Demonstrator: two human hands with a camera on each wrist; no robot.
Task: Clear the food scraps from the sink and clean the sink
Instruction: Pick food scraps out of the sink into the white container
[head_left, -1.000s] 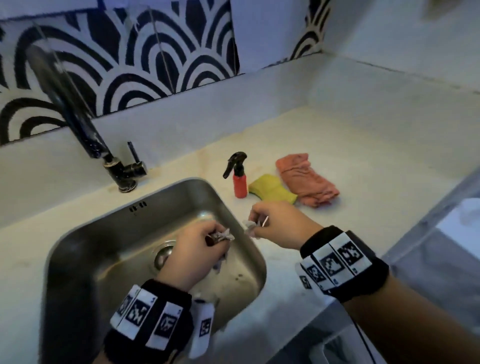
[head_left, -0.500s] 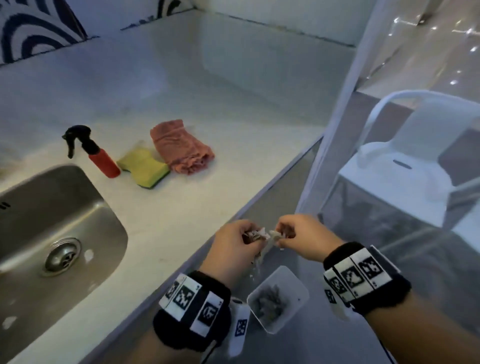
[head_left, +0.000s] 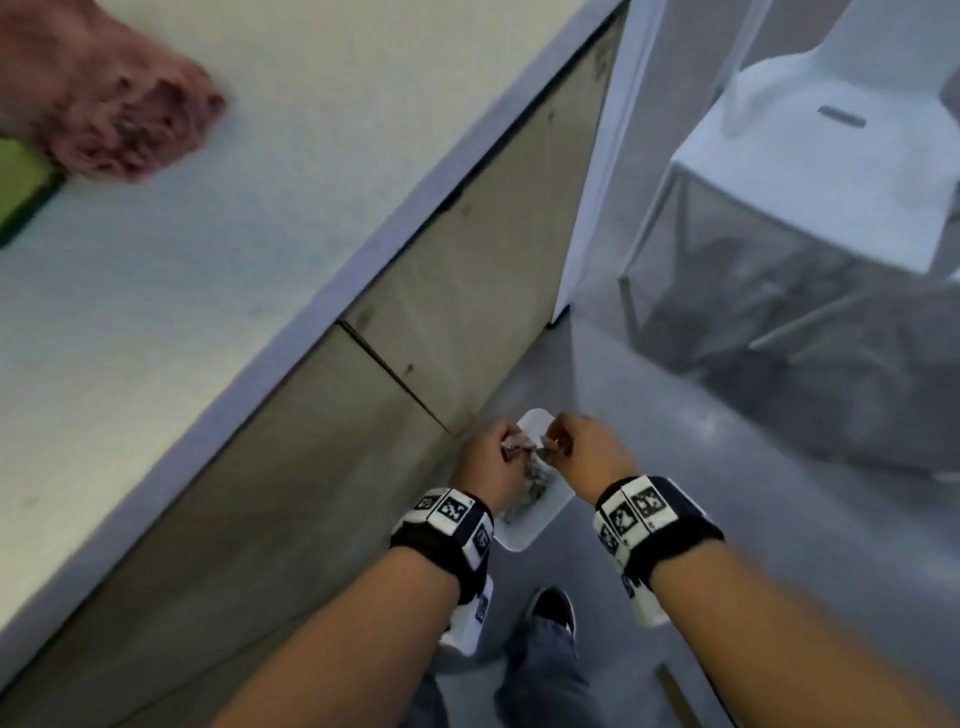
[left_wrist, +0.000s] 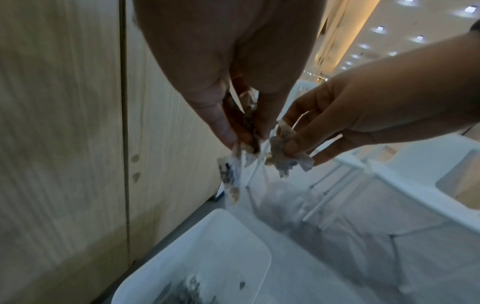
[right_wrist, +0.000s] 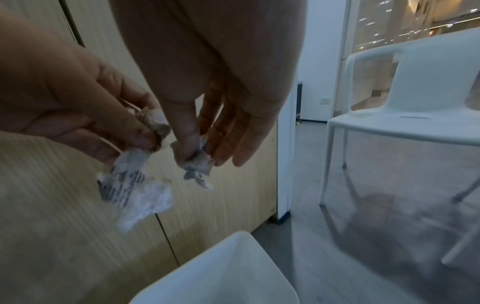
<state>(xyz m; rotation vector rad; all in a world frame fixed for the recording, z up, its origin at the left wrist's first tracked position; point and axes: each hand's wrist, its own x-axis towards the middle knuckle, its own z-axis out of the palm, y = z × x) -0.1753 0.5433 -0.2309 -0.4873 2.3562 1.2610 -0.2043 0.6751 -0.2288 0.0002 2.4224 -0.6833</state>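
Note:
My left hand (head_left: 511, 451) pinches a wet, crumpled scrap with dark print (left_wrist: 230, 174) between thumb and fingers. Close beside it, my right hand (head_left: 551, 446) pinches a smaller soggy scrap (right_wrist: 197, 166). Both hands hang just above a white bin (head_left: 524, 525) on the floor, which holds several greyish scraps (left_wrist: 182, 292). The left hand's scrap (right_wrist: 137, 189) dangles over the bin's rim (right_wrist: 233, 267). The sink is out of view.
A pink cloth (head_left: 104, 104) and a yellow-green sponge (head_left: 21, 176) lie on the pale countertop (head_left: 208, 260) at upper left. Wooden cabinet doors (head_left: 415, 286) stand left of the bin. A white chair (head_left: 831, 156) is at the right, and my shoe (head_left: 553, 610) is near the bin.
Both hands have carried the scraps from over the sink, past the counter edge, down to just above the floor bin. My view has swung right and down with them.

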